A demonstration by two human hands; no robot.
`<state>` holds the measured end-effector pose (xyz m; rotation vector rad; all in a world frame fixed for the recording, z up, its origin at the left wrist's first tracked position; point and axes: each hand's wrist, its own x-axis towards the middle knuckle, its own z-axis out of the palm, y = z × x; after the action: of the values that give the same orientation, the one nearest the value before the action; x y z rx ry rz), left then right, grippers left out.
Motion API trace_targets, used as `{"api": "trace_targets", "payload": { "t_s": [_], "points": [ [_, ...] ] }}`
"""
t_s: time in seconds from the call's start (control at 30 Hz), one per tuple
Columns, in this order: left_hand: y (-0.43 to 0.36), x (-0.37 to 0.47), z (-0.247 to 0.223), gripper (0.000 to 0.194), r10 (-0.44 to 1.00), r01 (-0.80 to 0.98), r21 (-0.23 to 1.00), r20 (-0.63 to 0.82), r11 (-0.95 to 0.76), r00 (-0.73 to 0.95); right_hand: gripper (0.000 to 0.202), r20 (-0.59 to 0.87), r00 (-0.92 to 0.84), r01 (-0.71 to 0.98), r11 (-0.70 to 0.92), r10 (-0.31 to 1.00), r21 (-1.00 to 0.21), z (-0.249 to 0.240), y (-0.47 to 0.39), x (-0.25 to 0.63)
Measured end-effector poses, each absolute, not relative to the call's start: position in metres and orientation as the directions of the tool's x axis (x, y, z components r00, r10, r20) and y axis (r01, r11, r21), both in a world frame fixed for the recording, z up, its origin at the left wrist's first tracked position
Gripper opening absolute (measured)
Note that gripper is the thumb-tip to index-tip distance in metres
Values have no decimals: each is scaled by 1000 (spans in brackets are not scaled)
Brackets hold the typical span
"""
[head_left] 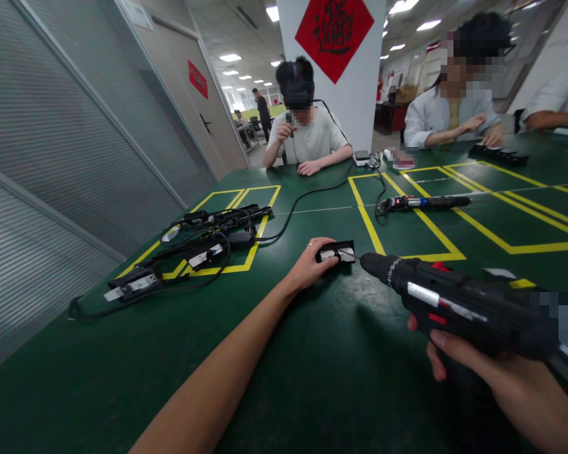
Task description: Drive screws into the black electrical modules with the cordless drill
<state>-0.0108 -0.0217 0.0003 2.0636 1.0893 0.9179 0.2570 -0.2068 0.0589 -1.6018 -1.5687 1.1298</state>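
Note:
My left hand (316, 261) grips a small black block with white labels (345, 252) and holds it down on the green table. In my right hand (483, 359) is a black cordless drill (459, 302), my fingers wrapped round its handle. The drill points left, and its thin bit reaches the right end of the block. Whether the bit is inside the block or only touching it, I cannot tell.
Black power strips with cables (208, 243) lie in a heap at the left. Beyond the drill rests a slim electric screwdriver (426, 202) with a cord. Yellow tape (372, 221) marks rectangles on the table (265, 378). Co-workers (312, 132) sit along the far side.

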Motion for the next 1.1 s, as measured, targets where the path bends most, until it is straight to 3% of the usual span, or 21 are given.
{"api": "trace_targets", "payload": {
  "t_s": [0.17,0.4,0.8,1.1],
  "points": [
    [-22,-9,1,44,871,428,787,265,-443,414,40,-220,-88,439,-160,971,-884,57,-209,259],
    [-24,-8,4,46,886,437,802,232,-408,402,46,-183,-63,405,-143,981,-903,58,-209,256],
    [-22,-8,0,45,881,437,794,249,-423,402,40,-207,-50,369,-175,977,-913,66,-211,250],
    [-22,-9,0,46,880,450,785,242,-425,409,50,-195,-36,479,-154,980,-864,60,-208,257]
  ]
}}
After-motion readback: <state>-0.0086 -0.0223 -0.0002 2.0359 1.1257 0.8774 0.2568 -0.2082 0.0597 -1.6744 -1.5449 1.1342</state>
